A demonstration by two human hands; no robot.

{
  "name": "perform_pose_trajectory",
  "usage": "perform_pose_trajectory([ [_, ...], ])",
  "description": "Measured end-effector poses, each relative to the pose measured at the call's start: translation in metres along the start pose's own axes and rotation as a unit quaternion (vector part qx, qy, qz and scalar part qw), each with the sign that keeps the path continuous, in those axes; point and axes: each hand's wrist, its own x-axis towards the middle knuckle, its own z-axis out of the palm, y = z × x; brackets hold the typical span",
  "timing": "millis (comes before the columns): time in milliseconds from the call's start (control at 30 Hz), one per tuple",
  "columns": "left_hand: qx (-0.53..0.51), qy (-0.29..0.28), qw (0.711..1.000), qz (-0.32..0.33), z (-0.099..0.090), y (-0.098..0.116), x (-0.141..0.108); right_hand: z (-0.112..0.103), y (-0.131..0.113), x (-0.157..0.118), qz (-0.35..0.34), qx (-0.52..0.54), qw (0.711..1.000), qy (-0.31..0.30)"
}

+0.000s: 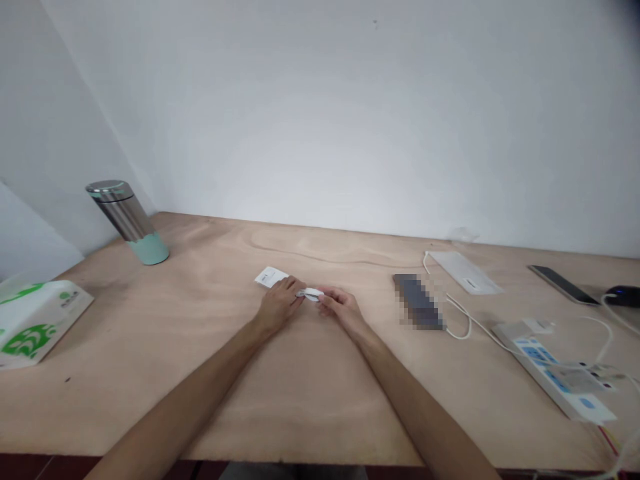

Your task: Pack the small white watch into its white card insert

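Observation:
Near the middle of the table, a small white coil that looks like a charging cable is held between both hands. My left hand is closed, its fingertips pinching the coil's left end. From the other side, my right hand grips the right end between thumb and fingers. Part of the coil is hidden by the fingers. A flat white packet with faint print lies just beyond my left hand, partly covered by it.
At left stand a steel-and-mint tumbler and a white-green tissue pack. To the right lie a blurred dark phone, a clear sleeve, another phone, and a power strip with white cables.

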Motion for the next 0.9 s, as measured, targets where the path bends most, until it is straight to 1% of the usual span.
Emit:
perform_pose_trajectory([
  [167,-0.009,-0.012,1.000,-0.008,0.0000,-0.0043,0.0002,0.0023,-0.0010,-0.0025,-0.026,-0.015,0.999,-0.023],
  [300,0.008,-0.016,1.000,-0.002,0.0015,-0.0061,-0.0012,0.0026,0.0005,-0.0020,-0.033,-0.014,0.999,-0.016],
  [433,0.013,-0.009,1.000,0.017,0.0017,-0.0058,-0.0020,0.0029,0.0017,-0.0007,-0.027,0.001,1.000,-0.015],
  [533,0.014,-0.006,1.000,0.019,0.0023,-0.0050,-0.0005,0.0027,0.0010,-0.0001,-0.011,0.001,1.000,-0.003],
  [700,-0.009,-0.020,1.000,-0.010,0.0043,-0.0002,0.0013,0.0004,0.0000,0.0011,0.003,0.010,1.000,0.022],
  [800,-0.035,-0.009,0.999,-0.011,0.0031,0.0028,0.0006,-0.0013,0.0014,0.0027,0.000,0.020,1.000,0.021],
  [900,-0.058,0.007,0.998,-0.013,-0.0020,-0.0022,0.0024,-0.0027,0.0032,0.0040,-0.008,0.019,0.999,0.033],
])
